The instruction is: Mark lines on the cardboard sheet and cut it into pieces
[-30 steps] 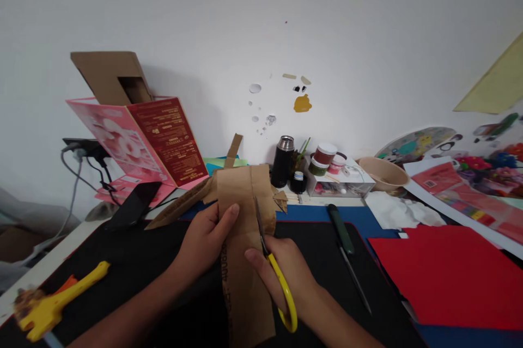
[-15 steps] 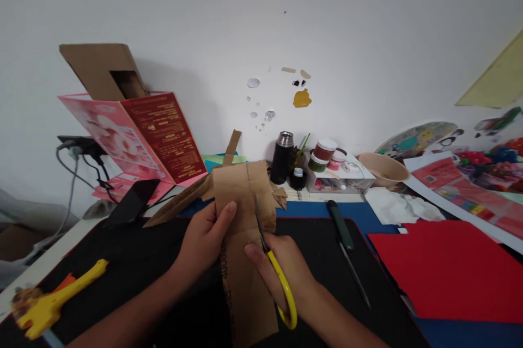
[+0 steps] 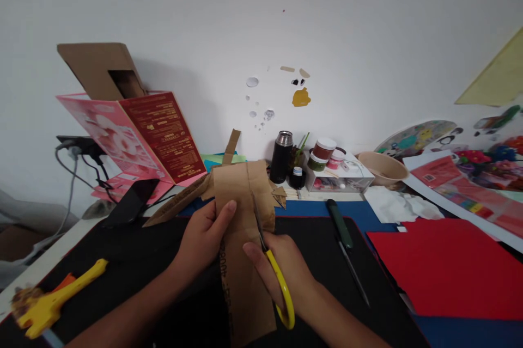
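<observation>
Above one black mat (image 3: 314, 244), the single brown cardboard strip (image 3: 237, 252) should handle as light and fairly stiff but prone to creasing, best held by its long edges. Of two hands, the left hand (image 3: 205, 231) pinches its left edge, thumb on top, fingers hidden; the right hand (image 3: 288, 263) curls around one pair of yellow-handled scissors (image 3: 279, 274), blade against the cardboard, with three lidded jars (image 3: 324, 150) beyond.

Hidden and cropped
Left hand (image 3: 205, 231) partly behind cardboard (image 3: 245, 288); red sheet (image 3: 453, 272), yellow paper (image 3: 494, 81) cut by right edge
</observation>
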Demonstrator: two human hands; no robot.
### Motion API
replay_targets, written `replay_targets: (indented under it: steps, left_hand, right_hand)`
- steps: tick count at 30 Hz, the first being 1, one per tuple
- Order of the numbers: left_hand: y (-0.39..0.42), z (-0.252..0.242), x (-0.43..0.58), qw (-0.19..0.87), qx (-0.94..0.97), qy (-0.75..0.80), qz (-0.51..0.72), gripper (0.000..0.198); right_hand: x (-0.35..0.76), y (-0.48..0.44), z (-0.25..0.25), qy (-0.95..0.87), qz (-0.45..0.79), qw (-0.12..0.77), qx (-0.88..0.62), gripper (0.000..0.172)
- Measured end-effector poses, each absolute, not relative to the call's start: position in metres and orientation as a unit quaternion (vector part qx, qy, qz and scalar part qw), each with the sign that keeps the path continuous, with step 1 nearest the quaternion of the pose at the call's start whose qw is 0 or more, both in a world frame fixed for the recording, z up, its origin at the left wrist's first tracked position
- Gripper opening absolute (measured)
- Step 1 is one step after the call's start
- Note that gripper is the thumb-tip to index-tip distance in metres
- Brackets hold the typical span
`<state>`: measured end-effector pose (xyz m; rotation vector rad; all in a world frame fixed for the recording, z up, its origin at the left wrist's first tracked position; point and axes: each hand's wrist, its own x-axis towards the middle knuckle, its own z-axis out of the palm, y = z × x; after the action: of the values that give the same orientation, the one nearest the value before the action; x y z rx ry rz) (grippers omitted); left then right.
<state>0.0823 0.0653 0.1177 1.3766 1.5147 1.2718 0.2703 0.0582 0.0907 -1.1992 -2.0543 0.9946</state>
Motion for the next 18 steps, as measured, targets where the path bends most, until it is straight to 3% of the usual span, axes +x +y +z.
replay_targets:
  steps: [18]
  left_hand:
    - [0.065,0.114,0.083,0.373,0.512,0.591,0.5,0.072]
  right_hand:
    - [0.267,0.056,0.08,-0.756,0.384,0.305,-0.434,0.057]
